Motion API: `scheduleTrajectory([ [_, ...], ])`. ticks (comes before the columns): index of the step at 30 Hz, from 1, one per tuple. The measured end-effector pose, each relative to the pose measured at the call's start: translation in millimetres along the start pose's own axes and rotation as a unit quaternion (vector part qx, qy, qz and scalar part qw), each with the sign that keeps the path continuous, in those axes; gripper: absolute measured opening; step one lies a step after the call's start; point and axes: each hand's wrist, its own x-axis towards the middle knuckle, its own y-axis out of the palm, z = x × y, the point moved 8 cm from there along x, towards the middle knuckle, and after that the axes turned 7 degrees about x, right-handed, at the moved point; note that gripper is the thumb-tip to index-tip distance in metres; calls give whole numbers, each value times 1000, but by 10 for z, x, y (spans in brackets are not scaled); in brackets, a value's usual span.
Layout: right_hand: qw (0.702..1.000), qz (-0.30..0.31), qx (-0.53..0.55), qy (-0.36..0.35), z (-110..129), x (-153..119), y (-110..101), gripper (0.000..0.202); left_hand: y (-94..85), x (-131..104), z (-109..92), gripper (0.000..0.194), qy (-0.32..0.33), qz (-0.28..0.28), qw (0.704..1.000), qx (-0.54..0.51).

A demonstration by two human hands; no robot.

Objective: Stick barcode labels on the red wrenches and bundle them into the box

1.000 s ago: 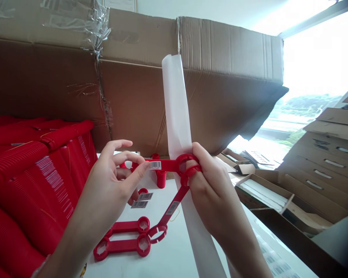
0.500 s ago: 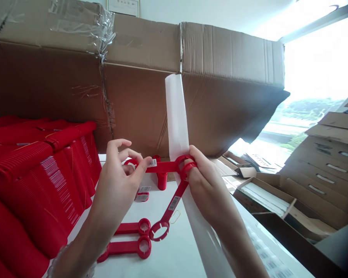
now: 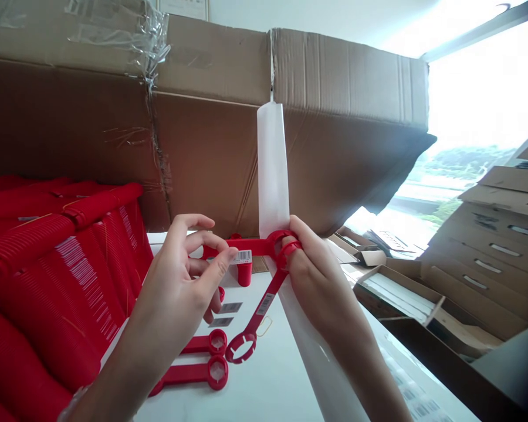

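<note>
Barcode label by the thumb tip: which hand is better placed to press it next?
Probably the left hand: it already pinches the barcode label, while the right hand holds two red pieces.

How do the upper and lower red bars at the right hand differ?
The upper bar runs nearly level; the lower bar slants down.
The upper bar's label sits at the left hand's thumb, overhanging the edge; the lower bar's label lies within its bar.
The left hand partly hides the upper bar; the lower bar's free ring shows whole.
Both are red.
</note>
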Motion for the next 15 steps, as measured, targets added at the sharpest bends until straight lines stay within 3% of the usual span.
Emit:
scheduleTrajectory([
  [15, 999, 10, -31, -14, 82, -112, 10, 20, -71, -43, -66, 28, -8, -77, 997, 21],
])
